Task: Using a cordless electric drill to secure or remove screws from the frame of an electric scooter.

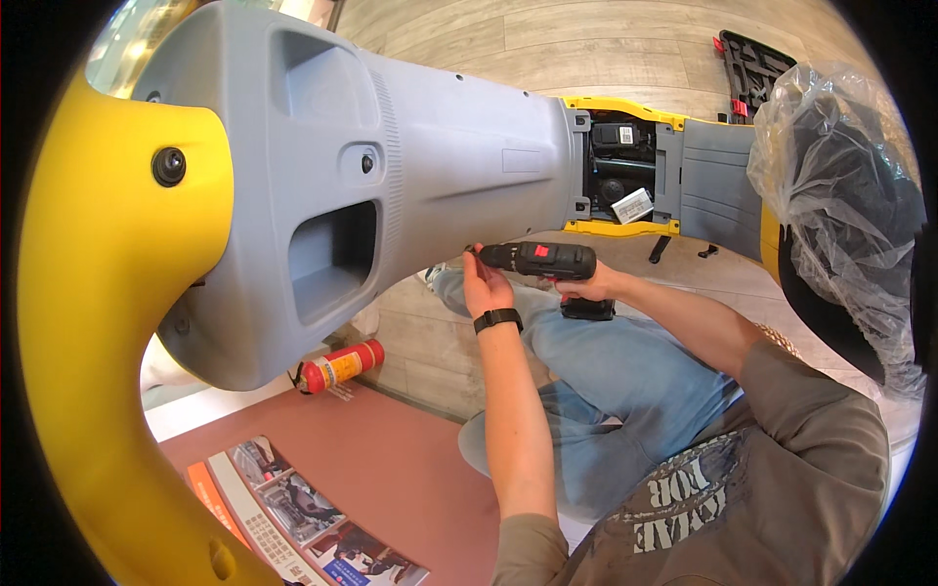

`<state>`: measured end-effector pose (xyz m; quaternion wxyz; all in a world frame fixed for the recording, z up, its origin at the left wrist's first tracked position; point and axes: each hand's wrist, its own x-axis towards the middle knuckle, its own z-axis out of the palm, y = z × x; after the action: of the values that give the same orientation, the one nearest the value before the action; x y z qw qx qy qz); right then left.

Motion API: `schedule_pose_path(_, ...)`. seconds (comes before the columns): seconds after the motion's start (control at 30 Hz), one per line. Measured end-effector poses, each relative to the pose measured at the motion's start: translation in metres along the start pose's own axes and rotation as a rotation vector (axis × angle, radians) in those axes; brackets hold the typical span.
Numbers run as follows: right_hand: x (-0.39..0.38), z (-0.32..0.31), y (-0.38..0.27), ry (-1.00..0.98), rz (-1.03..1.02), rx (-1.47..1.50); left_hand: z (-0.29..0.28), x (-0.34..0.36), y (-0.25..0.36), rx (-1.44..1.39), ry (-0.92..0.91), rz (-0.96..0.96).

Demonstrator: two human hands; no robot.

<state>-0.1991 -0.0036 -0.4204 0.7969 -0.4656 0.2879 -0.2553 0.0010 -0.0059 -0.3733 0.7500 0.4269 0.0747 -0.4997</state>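
My right hand (590,284) is wrapped around the grip of a black cordless drill (547,259) with a red patch. The drill lies level, its chuck toward the left, beside the lower edge of a large grey machine body (469,156). My left hand (487,285), with a black watch on the wrist, is raised at the drill's front end. Its thumb and fingers close together near the tip, close to the grey panel's edge; whatever they pinch is too small to make out.
An open compartment (621,115) in the machine holds black parts and a white box (633,206). At right is a black seat (840,186) under clear plastic. A yellow curved frame (68,322) fills the left. A fire extinguisher (342,366) lies below; a black tool case (754,73) lies behind.
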Motion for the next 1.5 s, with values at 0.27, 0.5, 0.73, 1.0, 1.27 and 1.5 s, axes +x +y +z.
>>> schedule_pose_path(0.27,-0.051,-0.038,0.0,0.056,0.015,-0.035,0.01,-0.003,-0.011,0.025,0.2,0.133)
schedule_pose_path(0.5,-0.097,-0.043,-0.028,0.197,-0.444,-0.616,0.037,-0.014,-0.004,0.059,0.199,0.053)
schedule_pose_path(0.73,-0.146,-0.017,-0.093,0.102,-0.641,-0.625,0.061,-0.149,-0.009,-0.097,-0.216,-0.172)
schedule_pose_path(1.0,-0.206,0.006,-0.142,-0.008,0.102,-0.148,0.085,-0.255,0.001,-0.15,-0.456,-0.223)
schedule_pose_path(1.27,-0.226,0.016,-0.159,-0.046,0.144,0.069,0.088,-0.288,0.006,-0.069,-0.406,-0.054)
schedule_pose_path(1.5,-0.226,0.015,-0.155,-0.148,0.078,0.029,0.084,-0.296,0.005,-0.039,-0.447,0.022)
